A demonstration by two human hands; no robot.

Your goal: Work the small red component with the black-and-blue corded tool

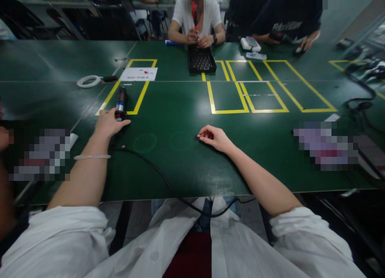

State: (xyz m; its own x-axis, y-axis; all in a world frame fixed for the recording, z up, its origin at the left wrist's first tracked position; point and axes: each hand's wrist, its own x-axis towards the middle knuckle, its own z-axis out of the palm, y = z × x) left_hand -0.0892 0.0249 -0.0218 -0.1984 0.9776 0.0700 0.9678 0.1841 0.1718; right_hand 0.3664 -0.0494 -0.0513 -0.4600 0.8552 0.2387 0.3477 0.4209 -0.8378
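Observation:
On the green table, my left hand [108,124] is at the near end of a dark cylindrical tool [122,96] with a blue and silver band. Its thumb stretches to the right, apart from the fingers, and the fingertips look close to or touching the tool. A black cable [150,162] runs from near this hand over the table's front edge. My right hand [217,138] rests on the table, closed on a small red and orange item [198,136] with dark parts. Most of that item is hidden by the fingers, so its kind is unclear.
Yellow tape rectangles [228,111] mark the table. A white paper sheet [138,74] and a coiled white cable [88,82] lie at the left. Across the table, a person's hands [198,39] are above a black tray [202,60]. Blurred-out objects lie at both sides.

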